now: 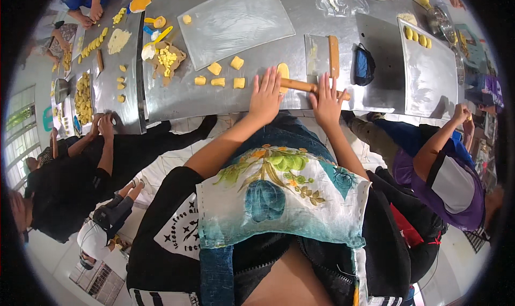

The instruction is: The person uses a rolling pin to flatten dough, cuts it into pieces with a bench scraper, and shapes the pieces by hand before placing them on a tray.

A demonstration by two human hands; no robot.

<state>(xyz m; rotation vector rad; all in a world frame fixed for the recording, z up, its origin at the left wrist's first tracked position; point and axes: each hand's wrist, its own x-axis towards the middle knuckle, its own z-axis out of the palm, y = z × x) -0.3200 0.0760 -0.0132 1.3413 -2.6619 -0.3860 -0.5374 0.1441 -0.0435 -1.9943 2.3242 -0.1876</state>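
Observation:
My left hand [264, 98] and my right hand [326, 103] lie with fingers stretched out, palms down, on a thin wooden rolling pin [299, 85]. The pin slants slightly across the steel table near its front edge. Under its left part is a flattened yellow oval of dough [283, 71], partly hidden by the pin and my left fingers. Several small cut dough pieces [218, 82] sit to the left of my left hand. Just beyond my right hand is a wide-bladed cutter with a wooden handle [333, 56].
A floured metal tray [236, 24] lies beyond the dough pieces. At left are a torn paper holding yellow bits [167, 59] and a yellow scoop [161, 35]. A dark blue pouch [365, 65] lies at right, before another tray [429, 75]. People work on both sides.

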